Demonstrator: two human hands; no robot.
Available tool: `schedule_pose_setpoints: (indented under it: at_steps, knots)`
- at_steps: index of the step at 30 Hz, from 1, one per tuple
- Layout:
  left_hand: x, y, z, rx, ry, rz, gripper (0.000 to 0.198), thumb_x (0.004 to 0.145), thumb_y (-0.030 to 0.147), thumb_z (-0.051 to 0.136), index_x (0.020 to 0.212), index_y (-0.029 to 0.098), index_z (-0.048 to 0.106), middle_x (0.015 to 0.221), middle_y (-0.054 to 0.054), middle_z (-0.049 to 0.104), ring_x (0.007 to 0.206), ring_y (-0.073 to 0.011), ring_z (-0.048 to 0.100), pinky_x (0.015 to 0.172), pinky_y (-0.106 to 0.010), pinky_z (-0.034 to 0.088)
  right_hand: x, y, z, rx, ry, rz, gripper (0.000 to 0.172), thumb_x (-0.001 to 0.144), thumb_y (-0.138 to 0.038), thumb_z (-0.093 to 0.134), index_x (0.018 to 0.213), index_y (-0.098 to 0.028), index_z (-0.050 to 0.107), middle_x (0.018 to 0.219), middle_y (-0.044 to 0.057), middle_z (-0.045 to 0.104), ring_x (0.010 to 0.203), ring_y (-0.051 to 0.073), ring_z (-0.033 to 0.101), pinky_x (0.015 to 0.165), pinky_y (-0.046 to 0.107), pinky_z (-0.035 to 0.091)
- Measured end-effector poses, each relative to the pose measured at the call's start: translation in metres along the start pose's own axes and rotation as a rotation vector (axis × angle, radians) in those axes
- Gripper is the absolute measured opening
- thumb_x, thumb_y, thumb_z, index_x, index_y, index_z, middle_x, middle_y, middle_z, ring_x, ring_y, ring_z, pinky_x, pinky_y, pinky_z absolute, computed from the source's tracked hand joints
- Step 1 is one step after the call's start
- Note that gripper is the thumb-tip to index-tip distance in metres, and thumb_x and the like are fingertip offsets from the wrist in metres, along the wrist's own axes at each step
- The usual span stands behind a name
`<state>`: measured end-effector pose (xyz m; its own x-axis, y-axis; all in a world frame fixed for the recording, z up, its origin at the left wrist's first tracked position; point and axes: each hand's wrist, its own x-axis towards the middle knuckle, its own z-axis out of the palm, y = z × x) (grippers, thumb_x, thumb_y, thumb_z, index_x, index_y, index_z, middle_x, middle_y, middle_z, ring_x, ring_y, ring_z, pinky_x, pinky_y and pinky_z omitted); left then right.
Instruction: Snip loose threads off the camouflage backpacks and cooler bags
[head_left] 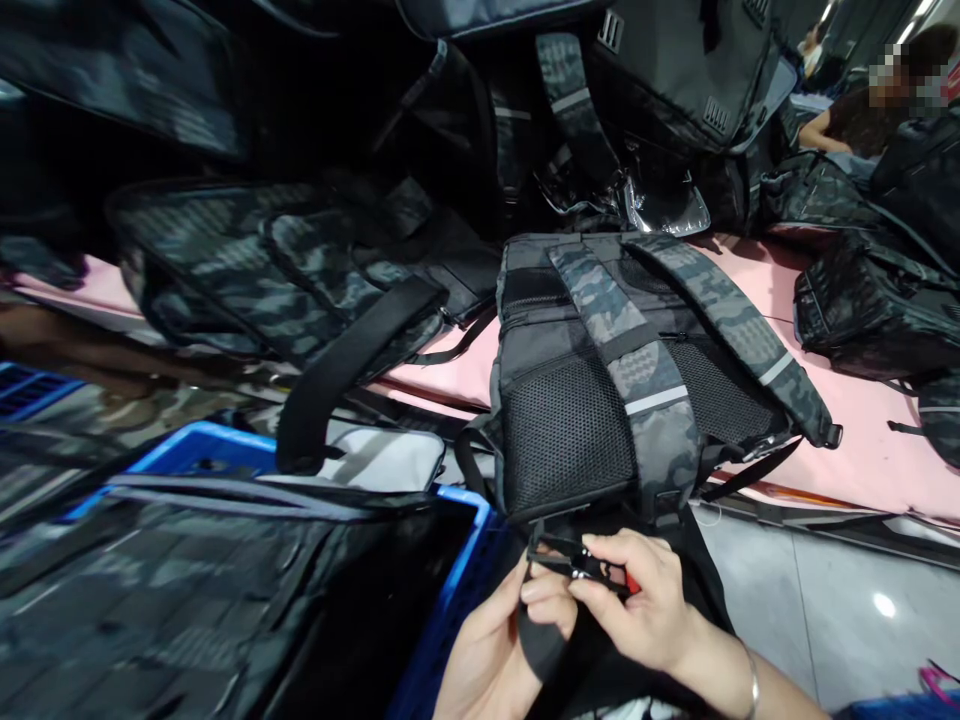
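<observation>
A dark camouflage backpack (566, 430) lies with its mesh back panel and two shoulder straps facing up, its lower edge towards me. Just below that edge my right hand (656, 605) is closed around small black thread snips (596, 570) with a bit of red at the handle. Their tips point left, to the end of a black webbing strap (541, 640). My left hand (499, 635) pinches this strap between thumb and fingers, right beside the snips. Whether the blades touch the strap or a thread, I cannot tell.
The backpack rests on a pink work surface (855, 400). Another camouflage bag (225, 270) lies to the left, and more bags hang or pile behind. At lower left, a blue crate (202, 440) holds bags. A person (862, 115) sits at the far right.
</observation>
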<state>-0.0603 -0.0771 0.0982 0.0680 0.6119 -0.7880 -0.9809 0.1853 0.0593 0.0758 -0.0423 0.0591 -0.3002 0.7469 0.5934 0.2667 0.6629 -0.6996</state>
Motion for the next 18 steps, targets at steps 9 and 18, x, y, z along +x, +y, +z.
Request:
schedule_pose_setpoints:
  at_steps: [9,18]
  knots:
    - [-0.002,0.0,0.008,-0.224,0.097,-0.181,0.019,0.093,0.01,0.031,0.088,0.01,0.049,0.065,0.002,0.044,0.044,-0.0016,0.046,0.042,-0.011,0.04,0.0,-0.002,-0.005,0.015,0.016,0.002,0.015,0.087,-0.021,0.056,0.101,-0.018,0.057,0.073,0.003,0.067,0.05,0.012,0.055,0.048,0.023,0.045]
    - [0.0,0.0,-0.01,-0.08,-0.076,-0.205,0.016,0.087,0.003,0.038,0.081,0.01,0.051,0.066,0.002,0.044,0.045,-0.0003,0.043,0.043,-0.009,0.037,0.002,-0.006,-0.014,0.24,-0.073,0.179,0.016,0.082,-0.023,0.06,0.098,-0.021,0.056,0.061,-0.004,0.055,0.046,0.009,0.045,0.046,0.021,0.037]
